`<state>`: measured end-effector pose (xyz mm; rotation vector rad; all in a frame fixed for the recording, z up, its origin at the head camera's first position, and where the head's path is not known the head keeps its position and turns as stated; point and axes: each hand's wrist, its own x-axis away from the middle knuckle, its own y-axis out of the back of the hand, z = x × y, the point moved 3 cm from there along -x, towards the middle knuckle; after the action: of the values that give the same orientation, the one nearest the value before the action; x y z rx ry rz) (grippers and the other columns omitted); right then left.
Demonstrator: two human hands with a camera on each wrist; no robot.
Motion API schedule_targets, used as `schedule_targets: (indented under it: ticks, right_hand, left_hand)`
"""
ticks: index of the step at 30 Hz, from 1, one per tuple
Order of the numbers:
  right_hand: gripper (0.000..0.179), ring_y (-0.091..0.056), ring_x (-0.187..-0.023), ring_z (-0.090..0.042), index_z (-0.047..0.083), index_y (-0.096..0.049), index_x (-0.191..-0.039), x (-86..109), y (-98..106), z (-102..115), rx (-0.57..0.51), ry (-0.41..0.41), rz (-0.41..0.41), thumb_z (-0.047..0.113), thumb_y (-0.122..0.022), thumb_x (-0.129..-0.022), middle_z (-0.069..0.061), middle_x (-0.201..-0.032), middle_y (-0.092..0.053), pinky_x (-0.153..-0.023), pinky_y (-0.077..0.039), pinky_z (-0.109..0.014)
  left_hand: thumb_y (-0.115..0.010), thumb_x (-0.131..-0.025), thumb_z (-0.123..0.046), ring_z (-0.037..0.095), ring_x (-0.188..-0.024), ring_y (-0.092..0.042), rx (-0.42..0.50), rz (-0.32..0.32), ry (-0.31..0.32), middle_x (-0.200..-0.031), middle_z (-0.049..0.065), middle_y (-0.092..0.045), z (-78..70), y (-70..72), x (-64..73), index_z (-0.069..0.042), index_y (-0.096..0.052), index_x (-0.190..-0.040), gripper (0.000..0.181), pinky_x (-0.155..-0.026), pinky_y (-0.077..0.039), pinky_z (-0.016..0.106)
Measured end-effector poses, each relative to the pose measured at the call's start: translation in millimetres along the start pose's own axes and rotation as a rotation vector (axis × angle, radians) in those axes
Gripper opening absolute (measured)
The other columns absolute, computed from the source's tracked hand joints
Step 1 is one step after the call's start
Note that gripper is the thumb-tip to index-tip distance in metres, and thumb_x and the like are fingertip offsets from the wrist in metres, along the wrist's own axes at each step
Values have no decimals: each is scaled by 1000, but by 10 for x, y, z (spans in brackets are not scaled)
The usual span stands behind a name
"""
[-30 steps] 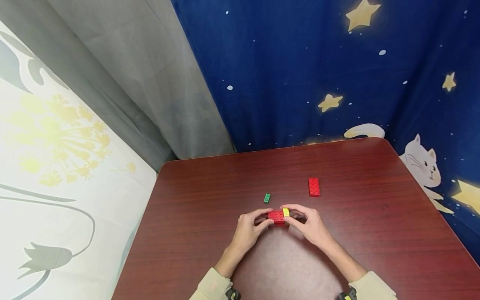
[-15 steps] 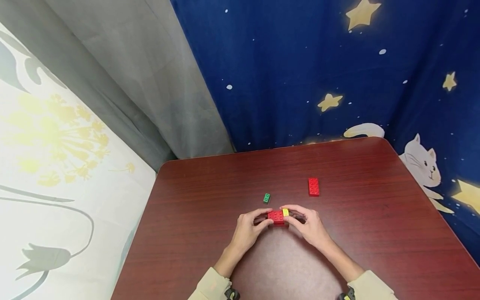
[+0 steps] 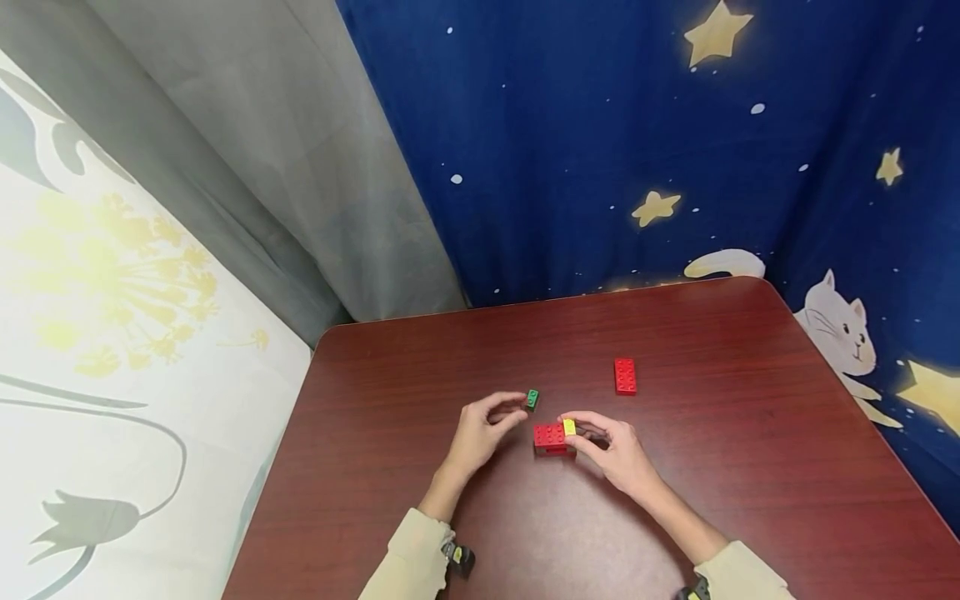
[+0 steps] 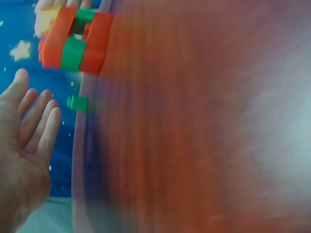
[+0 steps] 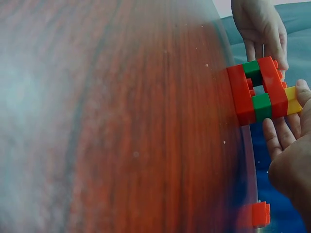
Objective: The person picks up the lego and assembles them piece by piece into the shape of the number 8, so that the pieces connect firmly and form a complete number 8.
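Yellow plastic brick (image 3: 569,427) we find pinched by the right hand (image 3: 621,454) atop stacked red and green plastic bricks (image 3: 548,434) on the desk (image 3: 375,433); the left hand (image 3: 474,433), fingers loose and empty beside a small green plastic brick (image 3: 532,400), seems at a fetching step, next requiring a pinch.

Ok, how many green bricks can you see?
3: one green brick lies on the table by the left hand; another and a third sit in the stack, between red bricks.
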<state>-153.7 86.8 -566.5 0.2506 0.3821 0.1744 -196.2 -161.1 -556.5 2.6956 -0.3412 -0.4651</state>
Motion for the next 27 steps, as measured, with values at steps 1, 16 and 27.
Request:
schedule_targets:
  ticks: [1,16,27]
  right_hand:
    - [33,-76,-95,-20,13,-77,-124,0,-1,0,-6,2,0,7,-83,-93,-5,-112,-80,-80,-58,-22]
    - [32,-76,-95,-16,13,-77,-126,8,-13,-2,-14,11,-5,7,-81,-94,-3,-113,-79,-80,-57,-20]
    - [32,-76,-96,-18,14,-77,-126,3,-13,2,-26,-10,-3,10,-82,-95,-2,-114,-79,-81,-57,-19]
  left_hand:
    - [-80,-97,-14,25,-109,-76,8,-22,-3,-121,12,-77,33,22,-46,-2,-73,-131,37,-89,-62,33]
    - [-83,-95,-21,22,-136,-60,-211,121,59,-146,2,-66,293,-60,-346,-9,-55,-155,67,-112,-49,45]
    - [-84,-94,-20,18,-135,-58,-269,148,65,-136,-7,-72,331,-123,-359,-16,-65,-147,57,-115,-44,45]
